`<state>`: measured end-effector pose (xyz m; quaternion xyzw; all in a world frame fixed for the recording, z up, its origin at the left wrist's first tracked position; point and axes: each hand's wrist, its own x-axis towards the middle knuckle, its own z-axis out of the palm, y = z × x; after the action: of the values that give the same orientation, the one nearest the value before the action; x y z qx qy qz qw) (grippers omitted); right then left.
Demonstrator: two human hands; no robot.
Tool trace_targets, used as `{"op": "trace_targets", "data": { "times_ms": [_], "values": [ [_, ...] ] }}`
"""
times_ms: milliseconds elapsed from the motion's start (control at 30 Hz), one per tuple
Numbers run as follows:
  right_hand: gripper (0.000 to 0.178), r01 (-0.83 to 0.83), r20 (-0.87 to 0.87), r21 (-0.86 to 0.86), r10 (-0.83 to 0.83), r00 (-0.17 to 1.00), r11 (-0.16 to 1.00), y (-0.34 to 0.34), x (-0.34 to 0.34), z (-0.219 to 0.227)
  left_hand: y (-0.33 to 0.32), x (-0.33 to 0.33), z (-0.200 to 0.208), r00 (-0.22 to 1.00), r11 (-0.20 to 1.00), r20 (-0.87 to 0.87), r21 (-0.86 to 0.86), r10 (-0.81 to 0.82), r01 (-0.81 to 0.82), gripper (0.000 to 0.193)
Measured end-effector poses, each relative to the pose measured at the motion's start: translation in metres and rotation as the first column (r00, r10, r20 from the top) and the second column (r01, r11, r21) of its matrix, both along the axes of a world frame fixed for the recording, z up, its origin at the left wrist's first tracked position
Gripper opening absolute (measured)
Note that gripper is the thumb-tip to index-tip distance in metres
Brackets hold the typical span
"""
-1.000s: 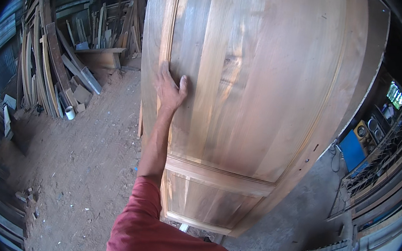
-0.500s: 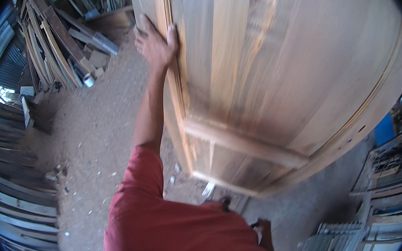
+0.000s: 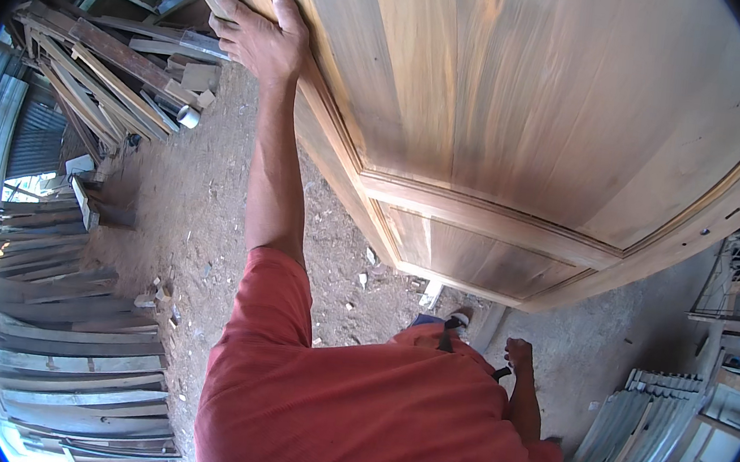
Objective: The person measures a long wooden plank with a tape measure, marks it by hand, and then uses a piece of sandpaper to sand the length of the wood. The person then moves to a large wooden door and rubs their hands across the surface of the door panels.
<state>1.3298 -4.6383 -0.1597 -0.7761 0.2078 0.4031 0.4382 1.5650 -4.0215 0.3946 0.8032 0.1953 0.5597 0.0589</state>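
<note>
A large panelled wooden door (image 3: pixel 527 112) stands tilted in front of me, bare and unpainted, with moulding around its panels and a lock hole near its right edge. My left hand (image 3: pixel 268 40) lies on its left stile, fingers spread and thumb against the moulding. Low at my right side, beside my body, is my right hand (image 3: pixel 518 355), its fingers curled closed. A small dark piece shows beside it; whether the hand holds it is too small to make out. The door's foot is near a pale wood piece (image 3: pixel 431 294) on the floor.
Stacked boards (image 3: pixel 76 363) line the left side. Leaning planks (image 3: pixel 106 81) and a white cup-shaped container (image 3: pixel 188 116) stand at the far left. Corrugated sheets (image 3: pixel 629 430) lean at the lower right, near a metal rack (image 3: pixel 735 278). Debris dots the dirt floor (image 3: pixel 222 179).
The door has tilted and shifted in view, its lower end now farther up and right. My left hand stays on its stile, higher in view. My right hand has risen in view.
</note>
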Motion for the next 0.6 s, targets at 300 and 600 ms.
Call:
{"op": "trace_targets", "data": {
  "times_ms": [300,600],
  "values": [
    [0.033,-0.004,-0.019,-0.039,0.003,1.0,0.999,-0.003,-0.007,-0.006,0.004,-0.002,-0.007,0.996,0.995,0.074,-0.082,-0.055,0.062,0.102],
    [0.039,-0.134,0.191,-0.146,0.161,0.968,0.98,-0.006,0.006,-0.019,0.011,0.0,-0.028,0.999,0.997,0.01,0.072,0.03,-0.031,0.091]
  ]
}}
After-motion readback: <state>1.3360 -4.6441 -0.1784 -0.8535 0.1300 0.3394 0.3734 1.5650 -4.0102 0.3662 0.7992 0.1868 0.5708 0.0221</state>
